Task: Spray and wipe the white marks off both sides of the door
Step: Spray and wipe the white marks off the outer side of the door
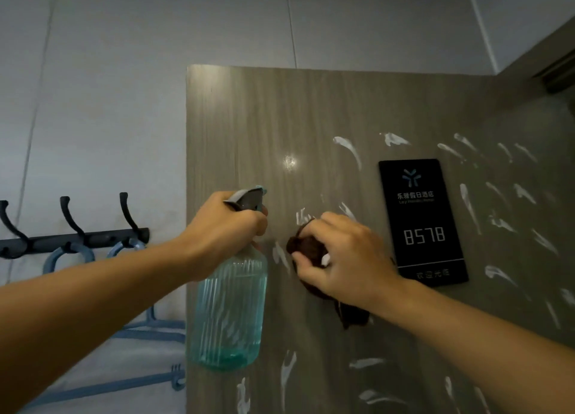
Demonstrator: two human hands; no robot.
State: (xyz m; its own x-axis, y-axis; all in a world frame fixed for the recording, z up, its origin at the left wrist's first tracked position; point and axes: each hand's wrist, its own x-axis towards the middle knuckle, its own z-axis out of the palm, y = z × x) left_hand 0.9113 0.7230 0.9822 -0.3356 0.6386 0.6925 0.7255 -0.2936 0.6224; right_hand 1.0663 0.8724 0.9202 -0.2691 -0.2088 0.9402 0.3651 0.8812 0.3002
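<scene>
My right hand (pixel 345 258) bunches a dark brown cloth (pixel 308 248) and presses it flat against the door (pixel 249 118), a little right of the frame's centre. The nearest white marks (pixel 281 256) lie just to the left of the cloth, in the narrow gap between my two hands; another short streak sits just above my knuckles. These streaks run mostly up and down with a slight slant, so I judge a leftward sweep across them is the shortest move, and my right hand is the one placed for it.

My left hand (pixel 224 227) is wrapped round the neck of the spray bottle (pixel 230 314), fingers curled by the trigger, the ribbed teal body hanging upright at the door's left edge with its nozzle pointing right toward the panel.

The door is grey-brown wood grain, with a small glossy glint above the bottle. Many more marks scatter to the right and lower right, around a black room plaque (pixel 423 223) reading 8578. Left of the door stands a pale wall with a black hook rail (pixel 74 242) and blue hangers (pixel 149 329) below.
</scene>
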